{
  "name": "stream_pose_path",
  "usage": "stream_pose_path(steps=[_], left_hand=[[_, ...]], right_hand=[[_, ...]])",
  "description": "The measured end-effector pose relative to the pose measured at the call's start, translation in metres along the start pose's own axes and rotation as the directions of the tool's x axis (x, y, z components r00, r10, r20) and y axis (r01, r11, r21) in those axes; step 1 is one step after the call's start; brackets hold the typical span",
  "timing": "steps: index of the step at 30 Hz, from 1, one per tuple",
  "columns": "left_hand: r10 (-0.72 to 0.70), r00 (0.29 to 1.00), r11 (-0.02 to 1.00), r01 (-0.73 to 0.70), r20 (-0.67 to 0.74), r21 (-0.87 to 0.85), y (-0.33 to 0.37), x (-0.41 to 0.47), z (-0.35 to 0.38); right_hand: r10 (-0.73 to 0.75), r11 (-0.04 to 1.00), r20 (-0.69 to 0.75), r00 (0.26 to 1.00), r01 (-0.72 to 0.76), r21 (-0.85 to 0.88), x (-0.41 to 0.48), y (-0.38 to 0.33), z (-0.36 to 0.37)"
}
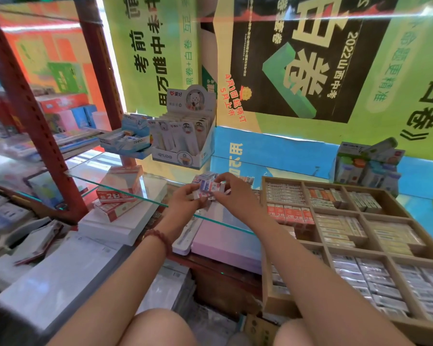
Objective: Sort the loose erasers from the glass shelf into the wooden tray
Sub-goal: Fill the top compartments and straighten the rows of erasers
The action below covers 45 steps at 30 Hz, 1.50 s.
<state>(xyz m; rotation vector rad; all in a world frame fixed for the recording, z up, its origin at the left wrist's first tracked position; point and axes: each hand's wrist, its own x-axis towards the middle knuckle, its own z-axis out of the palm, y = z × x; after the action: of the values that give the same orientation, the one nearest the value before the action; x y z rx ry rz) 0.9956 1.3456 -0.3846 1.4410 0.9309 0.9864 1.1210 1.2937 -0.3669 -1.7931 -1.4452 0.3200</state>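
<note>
Head view: both hands meet above the glass shelf (95,166), just left of the wooden tray (265,196). The left hand (185,199) has its fingers curled under and around a small stack of wrapped erasers (211,188). The right hand (233,193) pinches the same stack from the other side, thumb on top and fingers bent round its far end. The stack is white with blue and red print and sits between the two hands, held clear of the glass. Just behind it, more loose erasers (205,176) lie heaped on the shelf; their number cannot be told. A red bead bracelet (158,237) circles the left wrist.

The tray stands to the right, split by wooden dividers into compartments, each packed with rows of wrapped erasers. One compartment in its left column holds orange 2B erasers (290,216) standing in a line.

Left of the hands, two red-and-white 2B boxes (118,193) lie stacked on a white paper pile (110,227), with the glass edge crossing in front of them. At the back of the shelf stands a white display carton (185,136) of carded items, with a blue-and-white box (125,141) beside it. A red metal upright (30,116) rises at the left. A pink box (225,243) lies below the glass, and a green poster (310,58) covers the wall behind.
</note>
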Motion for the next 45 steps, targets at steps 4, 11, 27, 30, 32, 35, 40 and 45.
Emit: stream_pose_path(steps=[4,11,27,30,32,35,40,45], left_hand=[[0.025,0.999,0.999,-0.024,-0.027,0.036,-0.001,0.001,-0.007],[0.014,1.000,1.000,-0.014,0.022,0.027,0.005,-0.001,-0.006],[-0.143,0.958,0.939,0.210,0.247,-0.273,0.009,0.004,-0.006],[-0.218,0.961,0.902,0.265,0.170,-0.340,0.011,0.006,-0.011],[-0.285,0.958,0.885,0.273,0.025,-0.377,0.011,0.011,-0.013],[-0.352,0.915,0.871,0.243,-0.196,-0.427,0.004,0.015,-0.020],[-0.367,0.868,0.916,0.274,-0.336,-0.294,-0.015,0.022,-0.032],[-0.289,0.895,0.954,0.243,-0.339,-0.174,-0.013,0.018,-0.031]], right_hand=[[0.064,0.982,-0.145,0.987,-0.037,0.186,0.006,-0.004,0.000],[-0.040,0.918,-0.020,0.999,0.044,0.395,0.005,-0.019,-0.008],[-0.196,0.981,-0.074,0.978,0.196,-0.008,0.006,-0.020,0.022],[-0.132,0.989,-0.028,0.991,0.134,0.068,0.003,-0.019,0.032],[-0.089,0.988,-0.031,0.996,0.092,0.124,0.006,-0.019,0.037],[-0.168,0.969,0.040,0.985,0.172,-0.176,0.008,-0.008,0.040],[-0.142,0.774,0.313,0.939,0.303,-0.556,0.001,0.007,0.040],[-0.060,0.742,0.244,0.968,0.207,-0.638,0.004,0.013,0.034]])
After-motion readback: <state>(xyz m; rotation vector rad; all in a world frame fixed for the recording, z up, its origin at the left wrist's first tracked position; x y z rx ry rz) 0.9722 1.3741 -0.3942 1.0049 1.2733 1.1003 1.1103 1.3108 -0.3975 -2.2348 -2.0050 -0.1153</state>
